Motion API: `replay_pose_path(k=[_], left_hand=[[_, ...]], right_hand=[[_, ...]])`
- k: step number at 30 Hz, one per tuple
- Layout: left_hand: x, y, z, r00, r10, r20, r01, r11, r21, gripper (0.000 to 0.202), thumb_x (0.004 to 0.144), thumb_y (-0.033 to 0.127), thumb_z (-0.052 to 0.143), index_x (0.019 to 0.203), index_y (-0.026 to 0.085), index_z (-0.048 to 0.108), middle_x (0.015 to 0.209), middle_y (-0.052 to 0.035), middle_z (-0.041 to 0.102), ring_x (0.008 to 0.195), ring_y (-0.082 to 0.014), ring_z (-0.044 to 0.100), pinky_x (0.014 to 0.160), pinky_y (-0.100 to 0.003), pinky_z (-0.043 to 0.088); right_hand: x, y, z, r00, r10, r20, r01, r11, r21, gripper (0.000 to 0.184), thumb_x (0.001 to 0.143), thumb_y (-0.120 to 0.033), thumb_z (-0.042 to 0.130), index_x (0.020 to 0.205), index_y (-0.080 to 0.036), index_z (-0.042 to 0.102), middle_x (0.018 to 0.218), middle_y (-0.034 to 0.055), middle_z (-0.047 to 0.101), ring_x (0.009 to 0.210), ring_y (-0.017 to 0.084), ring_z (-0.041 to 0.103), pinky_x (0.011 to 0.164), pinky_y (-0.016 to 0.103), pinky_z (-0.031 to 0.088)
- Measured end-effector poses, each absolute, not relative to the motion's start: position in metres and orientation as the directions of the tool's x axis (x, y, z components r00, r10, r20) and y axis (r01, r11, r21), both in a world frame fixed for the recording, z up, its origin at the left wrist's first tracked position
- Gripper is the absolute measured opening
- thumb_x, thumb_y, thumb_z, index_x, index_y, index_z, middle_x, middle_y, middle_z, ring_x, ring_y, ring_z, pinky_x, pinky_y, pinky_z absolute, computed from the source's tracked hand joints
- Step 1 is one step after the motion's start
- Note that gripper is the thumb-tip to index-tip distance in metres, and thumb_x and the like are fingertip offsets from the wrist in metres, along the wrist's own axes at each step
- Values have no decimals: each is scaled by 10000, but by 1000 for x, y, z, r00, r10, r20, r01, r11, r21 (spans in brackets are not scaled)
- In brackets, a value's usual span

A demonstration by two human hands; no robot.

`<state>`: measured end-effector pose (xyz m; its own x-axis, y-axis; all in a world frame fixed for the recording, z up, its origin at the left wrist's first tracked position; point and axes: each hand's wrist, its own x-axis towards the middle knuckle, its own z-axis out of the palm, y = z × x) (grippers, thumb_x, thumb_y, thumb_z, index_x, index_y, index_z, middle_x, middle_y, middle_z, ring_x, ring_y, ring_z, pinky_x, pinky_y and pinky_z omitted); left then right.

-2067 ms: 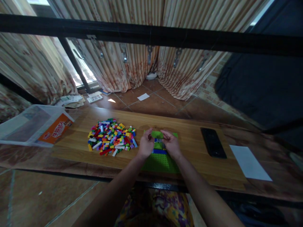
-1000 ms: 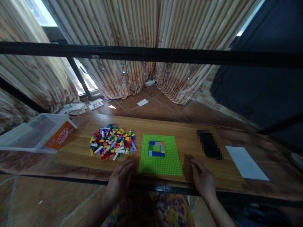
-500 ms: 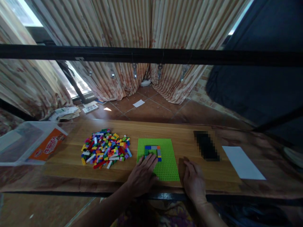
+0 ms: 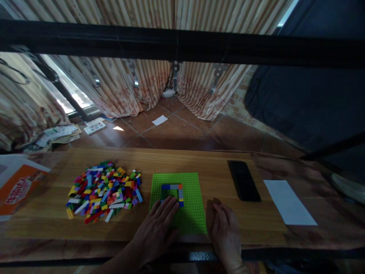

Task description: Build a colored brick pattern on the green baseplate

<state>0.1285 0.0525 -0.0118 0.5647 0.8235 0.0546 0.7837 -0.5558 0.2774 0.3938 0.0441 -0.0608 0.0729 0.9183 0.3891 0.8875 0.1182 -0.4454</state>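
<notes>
A green studded baseplate (image 4: 189, 219) lies on the wooden board. On it stands a low square outline of toy bricks (image 4: 172, 187) in blue, grey, orange and yellow. My left hand (image 4: 154, 228) lies flat over the plate's near left part, its fingers stretched out onto the near side of the outline, which they partly hide. It grips nothing that I can see. Just right of the plate, my right hand (image 4: 226, 232) rests on the board, fingers loosely bent, with nothing visible in them. A heap of mixed loose bricks (image 4: 105, 190) lies to the left of the plate.
A black phone (image 4: 244, 180) and a white sheet of paper (image 4: 290, 202) lie to the right. At the far left is an orange-and-white printed packet (image 4: 21, 186). A dark metal bar (image 4: 182, 43) crosses above the far side of the board (image 4: 182, 156).
My view has tilted down and come closer, so the heap, plate and hands appear lower and further left. Both hands keep nearly the same places relative to the plate.
</notes>
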Motion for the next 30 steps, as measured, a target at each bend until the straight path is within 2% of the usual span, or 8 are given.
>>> replay_pose_path(k=[5, 9, 14, 20, 26, 30], left_hand=[[130, 51, -14, 551, 823, 139, 778, -567, 269, 716, 885, 330, 515, 1520, 198, 212, 1553, -82, 335, 1439, -265, 278, 1153, -472, 281], [133, 49, -13, 534, 833, 149, 782, -553, 287, 668, 878, 314, 524, 1490, 178, 292, 1540, -104, 357, 1433, -268, 284, 1164, -474, 247], [134, 47, -15, 533, 833, 148, 772, -550, 319, 671, 897, 445, 480, 1475, 152, 308, 1524, -129, 375, 1423, -277, 289, 1159, -488, 229], [133, 42, -16, 513, 835, 198, 774, -550, 314, 667, 897, 478, 457, 1462, 146, 333, 1516, -139, 384, 1420, -275, 292, 1158, -493, 233], [131, 41, -14, 501, 840, 208, 758, -542, 363, 652, 904, 503, 426, 1447, 149, 355, 1514, -135, 388, 1415, -277, 309, 1160, -496, 227], [131, 42, -11, 482, 852, 204, 739, -520, 428, 655, 878, 487, 483, 1434, 159, 373, 1493, -132, 419, 1393, -284, 342, 1145, -518, 255]], right_hand=[[393, 46, -58, 80, 918, 388, 880, 117, -459, 340, 961, -272, 354, 1220, -245, 573, 1132, 129, 597, 1073, 269, 566, 915, 470, 509], [395, 48, -54, 24, 913, 407, 905, 153, -397, 353, 963, -257, 321, 1193, -184, 579, 1114, 143, 590, 1088, 269, 551, 925, 465, 502], [400, 52, -55, -5, 905, 425, 917, 173, -358, 349, 950, -271, 317, 1136, -167, 593, 1090, 142, 583, 1068, 266, 558, 953, 454, 482], [404, 56, -60, -59, 915, 400, 920, 206, -334, 360, 907, -244, 328, 1148, -163, 583, 1074, 136, 581, 1058, 266, 570, 950, 423, 476], [414, 67, -59, -44, 929, 368, 884, 208, -419, 377, 855, -279, 349, 1068, -142, 628, 1081, 165, 613, 997, 280, 609, 918, 444, 495], [419, 73, -41, 67, 980, 189, 822, 53, -567, 362, 797, -398, 450, 955, -169, 682, 1021, 152, 682, 874, 301, 664, 804, 462, 525]])
